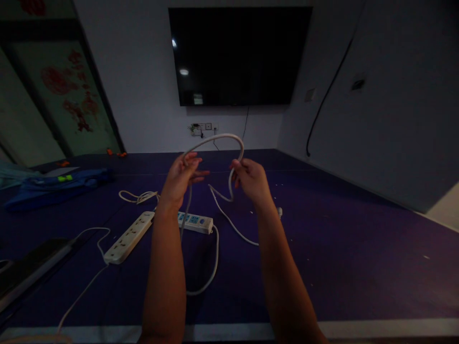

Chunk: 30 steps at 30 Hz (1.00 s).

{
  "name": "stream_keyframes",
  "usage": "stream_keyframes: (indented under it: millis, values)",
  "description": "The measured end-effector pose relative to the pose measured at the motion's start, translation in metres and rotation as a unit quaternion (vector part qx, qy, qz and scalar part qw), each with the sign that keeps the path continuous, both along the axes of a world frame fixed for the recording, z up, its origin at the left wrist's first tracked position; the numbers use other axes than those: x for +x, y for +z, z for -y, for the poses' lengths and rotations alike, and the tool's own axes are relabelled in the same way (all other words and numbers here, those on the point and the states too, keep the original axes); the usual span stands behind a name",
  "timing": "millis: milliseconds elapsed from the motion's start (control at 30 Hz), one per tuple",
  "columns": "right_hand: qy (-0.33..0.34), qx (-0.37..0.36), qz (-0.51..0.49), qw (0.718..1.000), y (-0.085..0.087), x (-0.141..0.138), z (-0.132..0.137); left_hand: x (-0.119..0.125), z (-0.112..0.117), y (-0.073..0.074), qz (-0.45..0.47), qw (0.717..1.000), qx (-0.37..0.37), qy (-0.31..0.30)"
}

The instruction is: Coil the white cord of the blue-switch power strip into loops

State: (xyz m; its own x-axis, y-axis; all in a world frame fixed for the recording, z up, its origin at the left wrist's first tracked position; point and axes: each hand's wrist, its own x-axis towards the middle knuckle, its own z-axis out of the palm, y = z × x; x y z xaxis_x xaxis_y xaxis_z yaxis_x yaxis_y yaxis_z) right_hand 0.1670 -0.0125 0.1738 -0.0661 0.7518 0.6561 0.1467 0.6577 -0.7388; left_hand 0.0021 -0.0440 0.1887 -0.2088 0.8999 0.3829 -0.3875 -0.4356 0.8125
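As the cable (pixel 223 136) arches above, the right grip (pixel 253 179) pinches it; the left grip (pixel 178 180) holds it loosely.

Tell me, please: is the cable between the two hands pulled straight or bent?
Bent: the cable curves in a rounded arch between the left hand and the right hand.

The right hand (pixel 253 178) pinches a white cable (pixel 223 135) arching to the left hand (pixel 177 180).

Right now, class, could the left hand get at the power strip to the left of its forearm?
Probably yes: nothing seems to cover the power strip, which lies beside the forearm, but the cord runs through the left hand, which may need to let go.
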Motion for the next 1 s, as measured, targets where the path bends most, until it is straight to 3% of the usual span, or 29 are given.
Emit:
stream_keyframes:
  millis: [133, 233, 333, 433, 567, 633, 767, 833, 900, 933, 1000]
  values:
    - [-0.037, 0.016, -0.138, 0.99, 0.006, 0.013, 0.009, 0.015, -0.008, -0.015, -0.122, 0.986, 0.0, -0.11]
    - [-0.04, 0.022, -0.204, 0.978, 0.005, 0.018, 0.008, 0.032, -0.017, -0.03, -0.247, 0.95, 0.031, -0.188]
    - [-0.042, 0.03, -0.204, 0.978, 0.003, 0.023, 0.002, 0.053, -0.026, -0.045, -0.317, 0.911, 0.12, -0.236]
    - [-0.041, 0.028, -0.182, 0.982, 0.004, 0.031, -0.002, 0.071, -0.033, -0.053, -0.353, 0.905, 0.171, -0.168]
    - [-0.021, 0.035, -0.203, 0.978, 0.008, 0.038, 0.005, 0.075, -0.037, -0.048, -0.356, 0.915, 0.182, -0.048]
    - [-0.007, 0.041, -0.196, 0.98, 0.009, 0.039, 0.01, 0.067, -0.039, -0.043, -0.311, 0.937, 0.16, 0.016]
    - [-0.007, 0.017, -0.126, 0.992, 0.003, 0.035, 0.001, 0.038, -0.04, -0.034, -0.12, 0.983, 0.088, 0.108]
    - [-0.02, -0.012, -0.048, 0.999, -0.007, 0.029, -0.013, 0.02, -0.036, -0.028, -0.049, 0.982, 0.072, 0.168]
    - [-0.027, -0.056, 0.099, 0.993, -0.021, 0.021, -0.027, 0.002, -0.031, -0.023, 0.01, 0.978, 0.064, 0.197]
    - [-0.017, -0.079, 0.189, 0.979, -0.028, 0.015, -0.032, -0.008, -0.028, -0.02, 0.047, 0.977, 0.051, 0.2]
    - [0.055, -0.128, 0.357, 0.924, -0.043, 0.001, -0.041, -0.027, -0.024, -0.014, 0.12, 0.971, 0.005, 0.205]
